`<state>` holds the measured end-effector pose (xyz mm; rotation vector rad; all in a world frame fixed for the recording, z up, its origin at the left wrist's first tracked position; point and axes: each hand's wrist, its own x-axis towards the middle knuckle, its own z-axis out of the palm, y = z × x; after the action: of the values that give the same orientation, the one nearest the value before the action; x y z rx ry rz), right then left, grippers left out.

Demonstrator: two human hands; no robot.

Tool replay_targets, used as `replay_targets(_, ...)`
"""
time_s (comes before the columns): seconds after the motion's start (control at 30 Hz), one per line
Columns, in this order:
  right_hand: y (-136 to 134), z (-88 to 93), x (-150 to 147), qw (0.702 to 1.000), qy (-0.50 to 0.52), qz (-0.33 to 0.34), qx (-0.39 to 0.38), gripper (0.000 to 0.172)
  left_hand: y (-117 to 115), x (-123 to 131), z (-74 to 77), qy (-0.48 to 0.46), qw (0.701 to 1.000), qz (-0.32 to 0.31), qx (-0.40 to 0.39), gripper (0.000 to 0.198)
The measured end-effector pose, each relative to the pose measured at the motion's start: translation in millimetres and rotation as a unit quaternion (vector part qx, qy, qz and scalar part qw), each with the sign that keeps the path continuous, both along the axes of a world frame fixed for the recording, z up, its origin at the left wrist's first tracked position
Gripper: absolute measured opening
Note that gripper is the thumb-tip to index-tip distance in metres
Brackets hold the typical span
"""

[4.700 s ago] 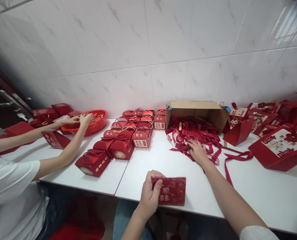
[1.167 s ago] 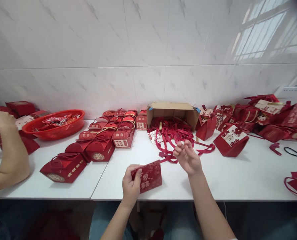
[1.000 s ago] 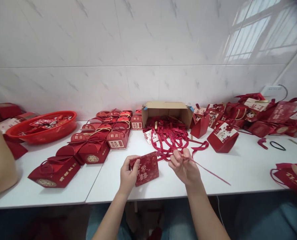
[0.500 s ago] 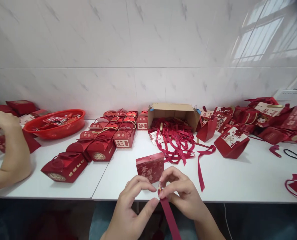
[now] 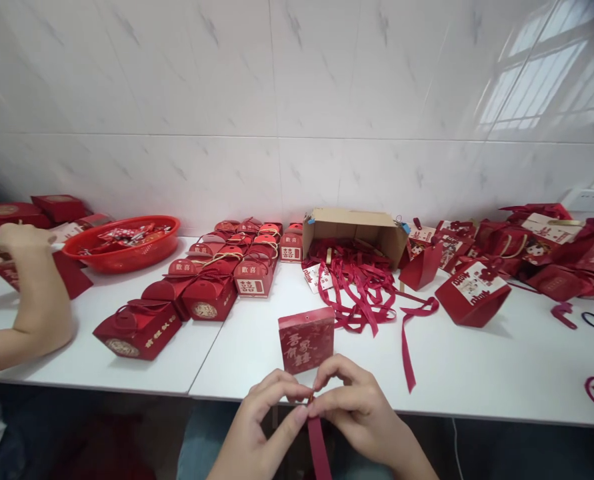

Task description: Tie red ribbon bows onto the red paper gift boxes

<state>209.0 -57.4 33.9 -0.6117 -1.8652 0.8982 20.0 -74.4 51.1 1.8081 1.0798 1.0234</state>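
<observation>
In front of the table's edge, both my hands meet at the top end of a dark red ribbon (image 5: 319,448). My right hand (image 5: 354,403) pinches it between thumb and finger. The thumb and forefinger of my left hand (image 5: 271,417) close on the same end from the other side. A small gold-coloured bit shows between the fingertips; its exact shape is mostly hidden. The ribbon hangs straight down below. Just beyond my hands, a flat red card box (image 5: 307,340) with a hole near its top edge stands upright on the white table.
An open cardboard box (image 5: 354,217) spills tangled red ribbons (image 5: 364,300). Rows of red gift boxes (image 5: 209,297) and a red basin (image 5: 127,263) stand left. Another person's arm (image 5: 41,287) rests at far left. Red bags (image 5: 507,240) crowd the right, behind a triangular box (image 5: 469,300).
My left fingers have closed in on the ribbon's end, where they were apart from it. My hands have shifted slightly lower and left. The camera view has turned a little left.
</observation>
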Motion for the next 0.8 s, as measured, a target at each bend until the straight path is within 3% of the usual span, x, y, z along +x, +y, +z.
replay_targets(0.17,-4,-1.1,-3,1.000,0.020,-0.016,0.006,0.025,-2,-1,-6.0,-0.032,0.999,-0.001,0.013,0.015)
replay_targets(0.57,-10,-7.0,-3,0.998,0.040,-0.039,0.021,0.021,3,6,-9.4,-0.040,0.996,-0.032,-0.078,0.025)
replay_targets(0.8,-13,-19.0,-1,0.994,0.060,-0.084,0.031,0.022,2,12,-14.0,-0.033,0.995,-0.035,-0.087,0.029)
